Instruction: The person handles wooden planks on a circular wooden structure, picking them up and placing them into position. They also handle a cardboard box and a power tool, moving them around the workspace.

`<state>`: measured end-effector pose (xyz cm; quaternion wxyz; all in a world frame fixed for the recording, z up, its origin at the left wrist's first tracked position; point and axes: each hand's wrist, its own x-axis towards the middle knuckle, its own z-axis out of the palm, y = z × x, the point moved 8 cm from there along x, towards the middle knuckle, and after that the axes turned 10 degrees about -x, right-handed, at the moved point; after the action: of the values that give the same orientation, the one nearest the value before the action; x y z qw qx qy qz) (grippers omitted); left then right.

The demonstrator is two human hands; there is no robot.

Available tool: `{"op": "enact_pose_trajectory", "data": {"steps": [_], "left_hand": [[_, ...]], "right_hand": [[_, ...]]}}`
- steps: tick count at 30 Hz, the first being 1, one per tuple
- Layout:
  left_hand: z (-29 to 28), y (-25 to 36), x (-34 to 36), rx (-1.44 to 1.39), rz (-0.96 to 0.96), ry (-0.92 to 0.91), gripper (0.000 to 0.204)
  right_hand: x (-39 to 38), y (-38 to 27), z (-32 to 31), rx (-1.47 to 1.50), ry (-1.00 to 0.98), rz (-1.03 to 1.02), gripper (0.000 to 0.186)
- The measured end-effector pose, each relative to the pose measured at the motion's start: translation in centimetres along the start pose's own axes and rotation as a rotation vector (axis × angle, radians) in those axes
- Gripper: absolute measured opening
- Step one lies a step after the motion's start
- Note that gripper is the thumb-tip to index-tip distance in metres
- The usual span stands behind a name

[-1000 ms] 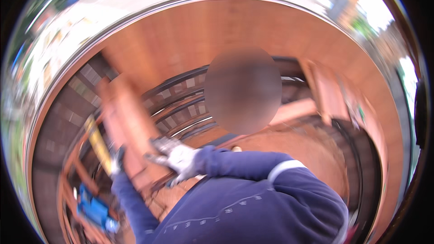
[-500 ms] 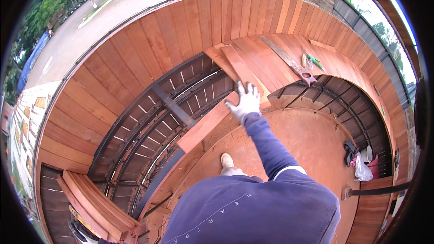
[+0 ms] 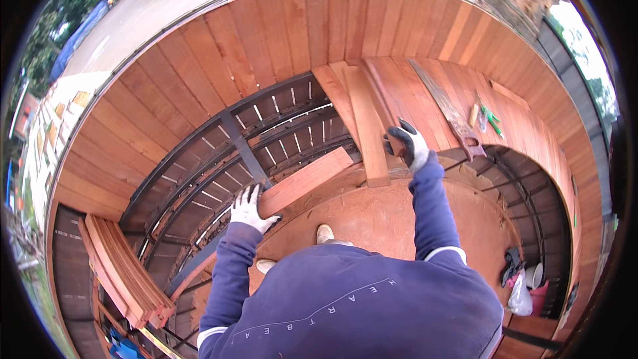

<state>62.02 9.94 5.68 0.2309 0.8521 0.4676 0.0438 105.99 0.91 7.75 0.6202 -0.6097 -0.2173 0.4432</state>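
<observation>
My left hand, in a white and dark glove, grips the near-left end of a short reddish wooden board that lies slanting over the dark metal frame. To the right, my right hand, also gloved, is closed around the near end of a darker wooden plank. This plank is blurred and looks tilted on its edge above the laid boards. Just left of it, a lighter plank rests across the boards with its near end sticking out past their edge.
A handsaw lies on the laid boards, beside green-handled tools. Stacked boards stand at lower left. The curved black metal frame has open gaps. A white bag and a bucket sit at right.
My left hand has come from the lower left onto the short board's end. My right hand has moved right, off the boards, and now grips the darker plank, raised on edge.
</observation>
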Motion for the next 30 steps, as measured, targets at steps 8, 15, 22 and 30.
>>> {"op": "enact_pose_trajectory", "data": {"steps": [8,15,22,30], "left_hand": [[-0.6,-0.9,-2.4,0.021,-0.131,0.093,0.079],[-1.3,-3.1,-8.8,-0.806,-0.278,0.436,0.079],[1.3,-2.6,-13.4,-2.167,-0.381,0.328,0.062],[-1.0,-4.3,-17.7,-2.534,0.049,0.404,0.086]], "right_hand": [[-4.6,-2.4,1.9,-0.472,0.129,-0.173,0.063],[-6.2,0.6,9.7,-0.257,-0.271,-0.219,0.069],[-17.7,4.3,28.3,0.026,-0.908,0.178,0.051],[-23.8,8.5,36.6,0.138,-1.374,0.626,0.061]]}}
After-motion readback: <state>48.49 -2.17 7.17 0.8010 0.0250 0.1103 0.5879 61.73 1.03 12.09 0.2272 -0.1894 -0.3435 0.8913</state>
